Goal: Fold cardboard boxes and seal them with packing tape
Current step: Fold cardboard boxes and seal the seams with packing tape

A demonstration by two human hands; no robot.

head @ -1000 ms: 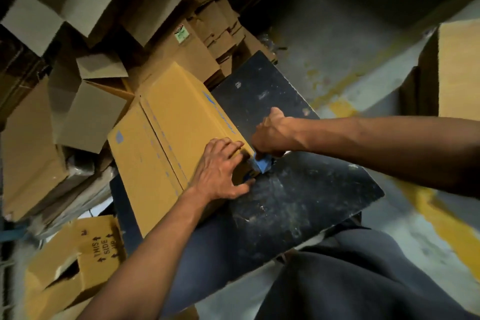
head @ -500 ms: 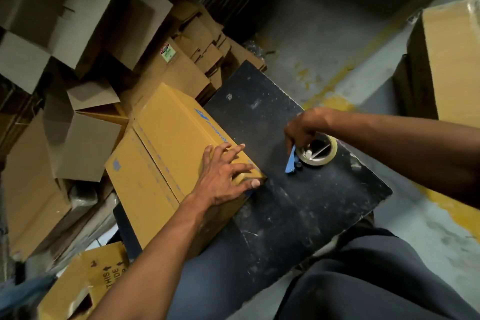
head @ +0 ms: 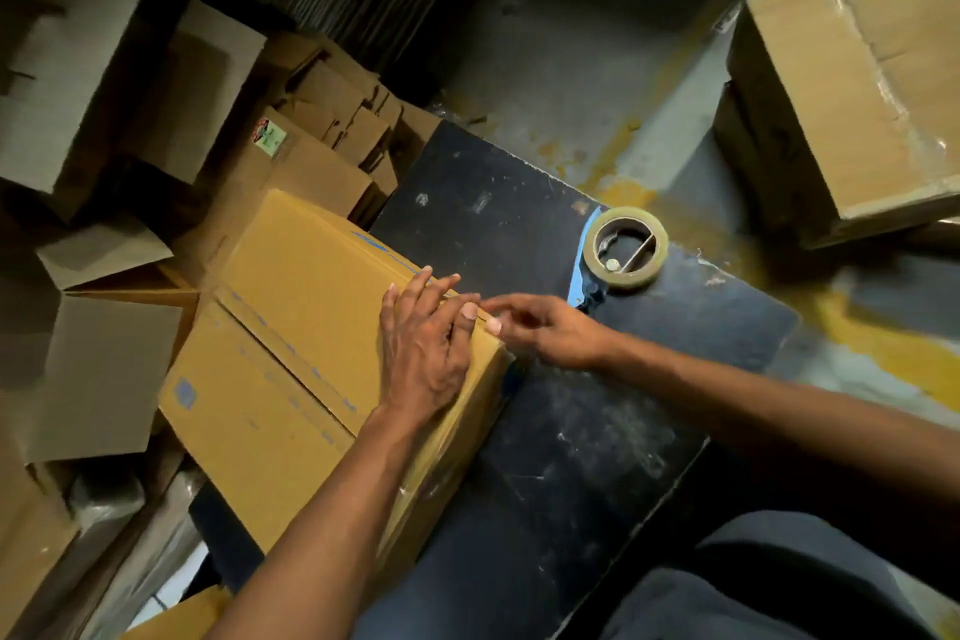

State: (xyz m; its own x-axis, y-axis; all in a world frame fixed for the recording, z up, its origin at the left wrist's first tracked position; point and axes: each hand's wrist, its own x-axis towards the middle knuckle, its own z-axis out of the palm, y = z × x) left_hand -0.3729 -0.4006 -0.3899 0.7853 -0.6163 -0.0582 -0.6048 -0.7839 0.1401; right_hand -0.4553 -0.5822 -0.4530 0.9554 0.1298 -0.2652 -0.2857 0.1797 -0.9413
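Note:
A closed yellow-brown cardboard box (head: 291, 327) with blue print lies on the left part of a black table (head: 597, 431). My left hand (head: 426, 343) rests flat on the box's top near its right edge, fingers spread. My right hand (head: 545, 333) reaches in from the right, empty, its fingertips touching the box's top edge beside my left fingers. A roll of clear packing tape (head: 626, 247) in a blue dispenser lies on the table behind my right hand, untouched.
Open and flattened cardboard boxes (head: 104, 338) pile up left of the table and behind it. A taped, sealed box (head: 857, 83) stands on the floor at the upper right. My dark-trousered leg (head: 753, 582) shows at the bottom right. The grey floor has yellow paint marks.
My right hand put the tape roll down on the table, let go of it and moved left to the box's edge. My left hand stayed on the box.

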